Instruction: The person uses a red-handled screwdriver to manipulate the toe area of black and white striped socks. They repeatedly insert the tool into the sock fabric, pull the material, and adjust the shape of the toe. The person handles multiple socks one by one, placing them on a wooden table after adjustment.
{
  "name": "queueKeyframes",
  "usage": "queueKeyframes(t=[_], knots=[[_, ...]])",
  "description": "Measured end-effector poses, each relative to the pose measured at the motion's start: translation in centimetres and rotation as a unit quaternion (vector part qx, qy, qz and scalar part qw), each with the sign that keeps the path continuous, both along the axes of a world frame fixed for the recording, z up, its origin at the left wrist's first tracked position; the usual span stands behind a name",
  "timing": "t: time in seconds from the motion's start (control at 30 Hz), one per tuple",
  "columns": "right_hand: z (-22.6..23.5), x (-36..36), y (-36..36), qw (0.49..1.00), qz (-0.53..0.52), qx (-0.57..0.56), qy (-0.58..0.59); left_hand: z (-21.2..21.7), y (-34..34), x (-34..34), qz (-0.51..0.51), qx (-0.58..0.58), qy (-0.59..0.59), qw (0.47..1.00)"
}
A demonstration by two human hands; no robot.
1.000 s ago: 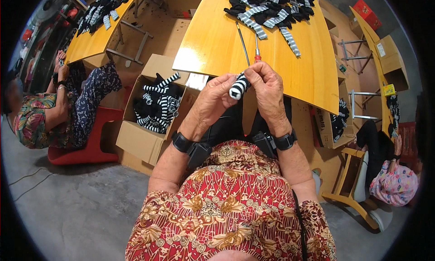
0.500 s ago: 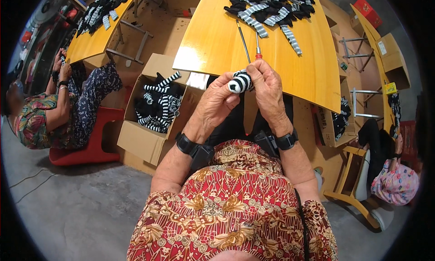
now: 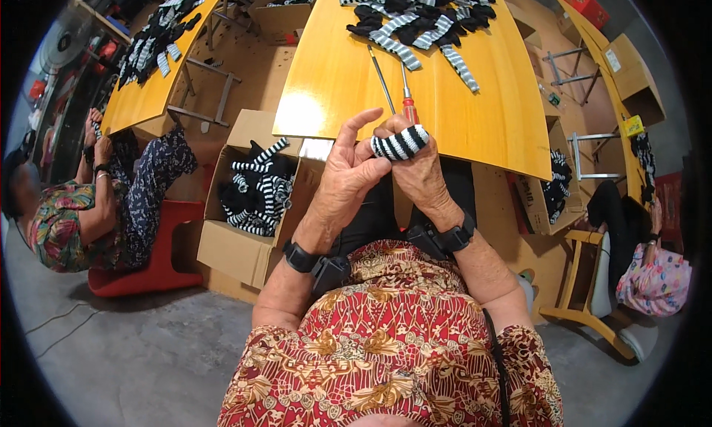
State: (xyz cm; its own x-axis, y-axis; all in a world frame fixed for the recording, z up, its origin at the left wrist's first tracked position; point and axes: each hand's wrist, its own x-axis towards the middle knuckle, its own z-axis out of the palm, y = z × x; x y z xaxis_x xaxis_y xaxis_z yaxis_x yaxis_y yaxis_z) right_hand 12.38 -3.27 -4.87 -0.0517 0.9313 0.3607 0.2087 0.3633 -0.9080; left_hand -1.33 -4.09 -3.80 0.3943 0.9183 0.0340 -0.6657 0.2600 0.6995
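Just off the near edge of the table, my right hand (image 3: 421, 176) is closed around a black-and-white striped knit sock (image 3: 400, 143), bunched into a short curved roll. At the roll's left end, my left hand (image 3: 345, 160) pinches it with the thumb, while the forefinger stretches out above. Beyond my hands, a red-handled screwdriver (image 3: 409, 106) lies on the yellow table (image 3: 319, 78), its shaft pointing away from me. Left of it is a thin dark rod (image 3: 380, 78), its near end hidden by my hand. Farther back spreads a pile of black and grey-striped knitwear (image 3: 415, 19).
An open cardboard box (image 3: 237, 253) of striped knitwear stands left of my knees; another box (image 3: 538, 201) stands right under the table. A person (image 3: 81, 212) sits at the left table, another (image 3: 645, 278) at the right. A wooden chair (image 3: 575, 271) stands at right.
The striped roll has turned from end-on to sideways and now lies across my right hand. My left forefinger has lifted off. The view has shifted slightly.
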Motion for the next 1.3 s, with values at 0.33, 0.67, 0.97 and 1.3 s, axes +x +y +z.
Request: queueKeyframes(t=[0.33, 0.67, 0.97, 1.3], knots=[[1.0, 0.2, 0.0, 0.983, 0.046, -0.135, 0.119, -3.4, 1.7, -2.3, 0.026, -0.113, -0.108, 0.987], [1.3, 0.3, 0.9, 0.99, -0.002, -0.076, 0.118, -3.5, 1.3, -2.2, 0.058, -0.037, 0.143, 0.987], [1.7, -1.5, -0.1, 0.995, -0.052, 0.038, -0.079, -0.2, 1.4, 0.2, 0.153, 0.081, 0.098, 0.98], [1.6, -1.7, -1.3, 0.992, 0.038, -0.117, 0.034, -0.8, 1.8, -0.5, 0.154, 0.062, 0.09, 0.982]])
